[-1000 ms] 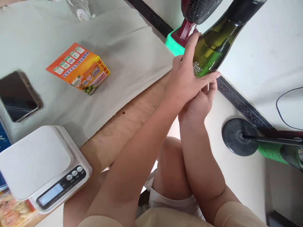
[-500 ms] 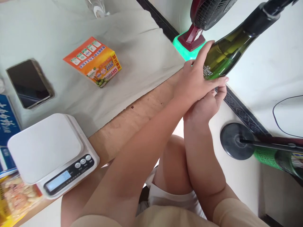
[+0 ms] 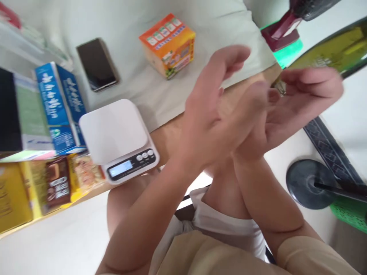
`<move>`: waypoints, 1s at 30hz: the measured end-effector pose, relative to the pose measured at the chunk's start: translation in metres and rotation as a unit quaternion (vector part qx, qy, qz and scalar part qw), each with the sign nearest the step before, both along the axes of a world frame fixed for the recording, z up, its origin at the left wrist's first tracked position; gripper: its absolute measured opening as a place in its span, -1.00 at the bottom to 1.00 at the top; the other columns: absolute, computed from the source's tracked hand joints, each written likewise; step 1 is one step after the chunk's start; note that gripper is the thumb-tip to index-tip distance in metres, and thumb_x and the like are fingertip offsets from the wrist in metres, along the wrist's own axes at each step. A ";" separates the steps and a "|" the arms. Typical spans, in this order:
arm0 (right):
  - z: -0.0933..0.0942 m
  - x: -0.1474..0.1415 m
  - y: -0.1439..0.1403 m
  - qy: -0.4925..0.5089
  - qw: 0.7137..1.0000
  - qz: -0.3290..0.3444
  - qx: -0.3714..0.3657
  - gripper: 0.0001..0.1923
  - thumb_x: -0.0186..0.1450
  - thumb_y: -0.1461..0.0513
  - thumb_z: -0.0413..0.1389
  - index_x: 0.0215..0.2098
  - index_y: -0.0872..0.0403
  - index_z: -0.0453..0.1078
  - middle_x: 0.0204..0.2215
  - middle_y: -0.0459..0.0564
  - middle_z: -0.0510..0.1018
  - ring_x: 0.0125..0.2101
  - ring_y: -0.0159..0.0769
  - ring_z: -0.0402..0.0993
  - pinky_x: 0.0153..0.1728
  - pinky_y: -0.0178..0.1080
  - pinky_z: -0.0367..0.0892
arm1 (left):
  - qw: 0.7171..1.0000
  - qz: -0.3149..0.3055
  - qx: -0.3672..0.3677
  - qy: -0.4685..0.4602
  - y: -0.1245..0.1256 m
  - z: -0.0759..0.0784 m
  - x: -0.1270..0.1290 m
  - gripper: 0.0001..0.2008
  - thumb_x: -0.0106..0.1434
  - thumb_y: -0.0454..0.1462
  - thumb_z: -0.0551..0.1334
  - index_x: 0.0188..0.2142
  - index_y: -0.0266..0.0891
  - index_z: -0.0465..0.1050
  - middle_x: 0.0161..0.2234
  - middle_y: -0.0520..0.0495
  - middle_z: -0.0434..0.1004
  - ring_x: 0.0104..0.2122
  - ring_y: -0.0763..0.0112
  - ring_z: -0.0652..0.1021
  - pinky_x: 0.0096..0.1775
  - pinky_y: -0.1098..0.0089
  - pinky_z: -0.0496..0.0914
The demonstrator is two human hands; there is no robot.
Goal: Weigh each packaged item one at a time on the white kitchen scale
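Green bottle (image 3: 329, 51) lies tilted at upper right, off the table (image 3: 172, 130) edge, long axis running up-right, base end resting across the open right hand (image 3: 289, 103), while the nearer-crossed left hand (image 3: 212, 114) hovers open, fingers spread, gripping nothing.

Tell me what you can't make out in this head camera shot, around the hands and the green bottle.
- Green bottle: neck and top cut off by the right edge; base hidden behind the right hand.
- Bottle label: motion blur, unreadable.
- Whether the right hand grips the bottle or only touches it: blurred.
- Left hand: blurred, fingers spread, seemingly holding nothing.
- Scale display: too small to read.
- Fan: cut off by the top edge.
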State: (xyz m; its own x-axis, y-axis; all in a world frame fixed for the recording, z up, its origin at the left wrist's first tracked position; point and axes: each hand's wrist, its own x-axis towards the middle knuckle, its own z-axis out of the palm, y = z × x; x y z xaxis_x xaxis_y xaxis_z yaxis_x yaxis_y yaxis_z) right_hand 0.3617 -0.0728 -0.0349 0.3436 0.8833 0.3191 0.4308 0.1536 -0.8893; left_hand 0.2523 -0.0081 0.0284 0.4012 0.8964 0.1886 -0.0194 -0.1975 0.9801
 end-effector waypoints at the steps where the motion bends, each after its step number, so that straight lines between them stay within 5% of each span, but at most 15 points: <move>1: 0.003 -0.015 0.007 -0.013 1.000 0.005 0.004 -0.51 0.44 -0.11 0.12 0.30 -0.32 0.41 0.35 -0.05 0.41 0.44 0.20 0.35 0.13 0.28 0.65 | 1.000 0.024 0.006 0.004 0.001 0.002 -0.026 -0.40 0.35 0.02 0.45 0.32 0.19 0.38 0.10 -0.08 0.61 0.31 -0.09 0.52 0.22 -0.14 0.58; 7: 0.010 -0.104 0.037 -0.071 0.994 0.028 0.079 -0.55 0.42 0.07 0.14 0.27 -0.25 0.34 0.21 0.07 0.48 0.35 0.11 0.41 0.21 0.31 0.57 | 0.982 0.164 0.095 -0.005 0.011 0.004 -0.200 -0.83 0.38 -0.04 0.43 -0.08 0.08 0.68 -0.17 -0.04 0.62 -0.12 0.14 0.66 0.01 0.01 0.62; 11: 0.010 -0.164 0.048 -0.117 0.978 0.059 0.162 -0.58 0.39 0.27 0.04 0.20 -0.14 0.32 0.06 0.11 0.53 0.19 -0.01 0.50 0.20 0.23 0.55 | 0.955 0.246 0.166 -0.020 0.017 -0.011 -0.267 -0.82 0.36 -0.01 0.45 -0.18 0.02 0.70 -0.28 -0.03 0.65 -0.27 0.20 0.63 -0.25 0.11 0.54; 20: 0.035 -0.259 0.093 -0.125 0.960 0.187 0.165 -0.56 0.40 0.29 0.07 0.21 -0.14 0.30 0.11 0.08 0.59 0.19 -0.06 0.55 0.20 0.13 0.58 | 0.917 0.360 0.170 -0.012 0.010 -0.010 -0.302 -0.90 0.49 -0.16 0.28 -0.09 -0.06 0.56 -0.17 -0.04 0.55 -0.13 0.28 0.60 -0.02 0.21 0.54; 24: 0.044 -0.289 0.112 -0.107 0.958 0.227 0.140 -0.57 0.41 0.30 0.09 0.22 -0.13 0.32 0.17 0.05 0.60 0.22 -0.12 0.56 0.26 0.06 0.57 | 0.913 0.373 0.160 0.035 0.011 -0.014 -0.308 -0.69 0.48 -0.07 0.27 0.14 -0.06 0.45 0.26 -0.17 0.41 0.34 0.08 0.42 0.43 0.02 0.29; 27: 0.039 -0.305 0.116 -0.112 0.952 0.247 0.144 -0.54 0.42 0.28 0.09 0.26 -0.10 0.34 0.22 0.05 0.61 0.29 -0.14 0.52 0.28 0.02 0.57 | 0.931 0.350 0.089 0.051 0.013 -0.021 -0.310 -0.48 0.51 0.01 0.20 0.36 -0.04 0.24 0.47 -0.21 0.17 0.46 0.03 0.30 0.48 -0.04 0.24; 30: 0.030 -0.312 0.114 -0.126 0.950 0.269 0.099 -0.47 0.43 0.23 0.07 0.36 -0.15 0.33 0.33 0.01 0.56 0.44 -0.09 0.40 0.31 0.08 0.56 | 0.936 0.343 0.069 0.017 0.013 -0.026 -0.313 -0.45 0.52 0.08 0.17 0.41 0.06 0.19 0.44 -0.15 0.24 0.45 0.06 0.34 0.47 -0.01 0.31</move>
